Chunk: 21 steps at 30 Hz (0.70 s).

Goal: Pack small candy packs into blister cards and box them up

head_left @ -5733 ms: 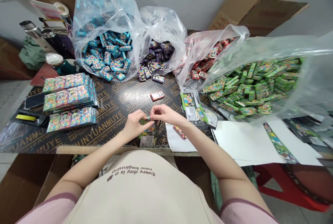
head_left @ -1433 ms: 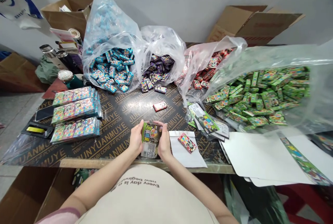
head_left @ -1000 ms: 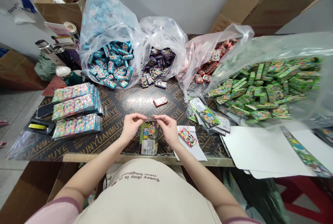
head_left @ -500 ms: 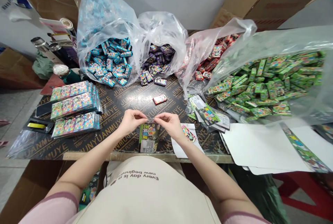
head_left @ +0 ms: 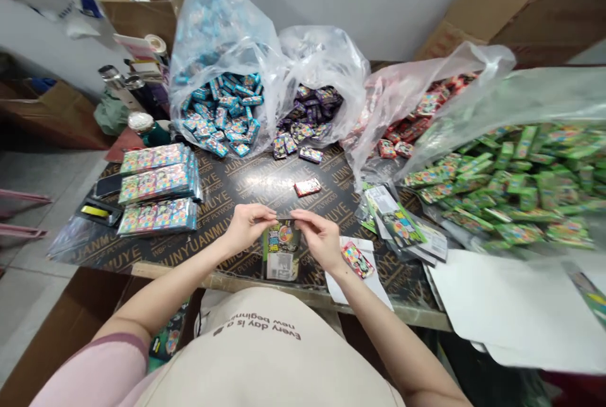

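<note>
Across the dark, gold-lettered plywood table (head_left: 255,181), everything had swung rightward in view! The left hand (head_left: 249,225) and right hand (head_left: 322,240), which earlier clasped its sides, pinched the top edge of the flat black-and-green printed packet (head_left: 281,254), thumbs pressed to fingers, near the table's front edge. Beyond them, the small red-and-white box (head_left: 307,187) hadn't budged.

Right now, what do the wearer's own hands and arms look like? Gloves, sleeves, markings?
Left hand and right hand: no gloves, rings or watch visible. Forearms uncovered. Left sleeve: short, pale pink, darker mauve trim. Right sleeve out of view.
</note>
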{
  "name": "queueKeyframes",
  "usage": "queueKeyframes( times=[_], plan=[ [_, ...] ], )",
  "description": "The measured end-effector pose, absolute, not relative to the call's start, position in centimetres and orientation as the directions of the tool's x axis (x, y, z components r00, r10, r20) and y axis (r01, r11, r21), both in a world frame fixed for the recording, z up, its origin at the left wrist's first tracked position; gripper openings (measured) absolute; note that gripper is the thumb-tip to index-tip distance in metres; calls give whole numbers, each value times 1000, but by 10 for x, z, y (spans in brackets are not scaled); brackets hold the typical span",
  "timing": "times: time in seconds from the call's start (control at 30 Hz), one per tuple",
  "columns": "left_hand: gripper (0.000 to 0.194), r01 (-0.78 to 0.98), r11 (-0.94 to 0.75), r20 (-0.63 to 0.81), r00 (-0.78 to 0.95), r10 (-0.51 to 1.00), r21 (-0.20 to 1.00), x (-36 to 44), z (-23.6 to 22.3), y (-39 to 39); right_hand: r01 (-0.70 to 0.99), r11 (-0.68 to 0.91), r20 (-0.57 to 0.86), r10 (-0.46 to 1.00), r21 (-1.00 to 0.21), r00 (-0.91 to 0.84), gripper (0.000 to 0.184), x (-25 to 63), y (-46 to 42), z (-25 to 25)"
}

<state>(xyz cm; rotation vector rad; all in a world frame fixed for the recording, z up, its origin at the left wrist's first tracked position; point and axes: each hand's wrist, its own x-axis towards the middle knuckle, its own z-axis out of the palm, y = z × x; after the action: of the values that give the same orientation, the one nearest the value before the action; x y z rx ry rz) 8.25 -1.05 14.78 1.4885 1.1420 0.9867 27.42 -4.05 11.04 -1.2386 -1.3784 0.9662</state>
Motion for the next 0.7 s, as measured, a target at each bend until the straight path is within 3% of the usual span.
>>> queueKeyframes(
  times=[0.13, 0.2, 0.3, 0.37, 0.43, 0.53, 0.63, 0.7],
  plan=[
    [12, 185, -91, 111, -99, 989, 979, 57, 133, -8, 200, 233, 190, 959, -952, -212, 26, 244, 28, 116],
    [16, 215, -21, 85, -293, 952, 976, 38, 110, -17, 289, 305, 199, 918, -907, -343, 32, 223, 71, 106],
    [16, 336, 148, -3, -396, 918, 930, 11, 72, -40, 571, 435, 232, 889, -696, -394, 57, 189, 140, 87],
    [18, 521, 139, 73, -365, 928, 842, 0, 54, -54, 712, 498, 237, 866, -495, -441, 78, 168, 184, 77],
    [24, 656, 60, 147, -257, 955, 752, -1, 46, -60, 777, 530, 206, 848, -340, -488, 88, 148, 222, 73],
    [47, 727, -203, 132, 155, 979, 655, 16, 49, -52, 825, 520, 85, 853, -223, -515, 92, 124, 262, 71],
    [81, 633, -486, 15, 600, 800, 603, 44, 53, -35, 839, 511, 0, 854, -186, -520, 94, 113, 276, 65],
    [88, 547, -594, -58, 763, 644, 590, 61, 54, -25, 829, 522, -14, 845, -200, -535, 81, 114, 271, 59]
  ],
)
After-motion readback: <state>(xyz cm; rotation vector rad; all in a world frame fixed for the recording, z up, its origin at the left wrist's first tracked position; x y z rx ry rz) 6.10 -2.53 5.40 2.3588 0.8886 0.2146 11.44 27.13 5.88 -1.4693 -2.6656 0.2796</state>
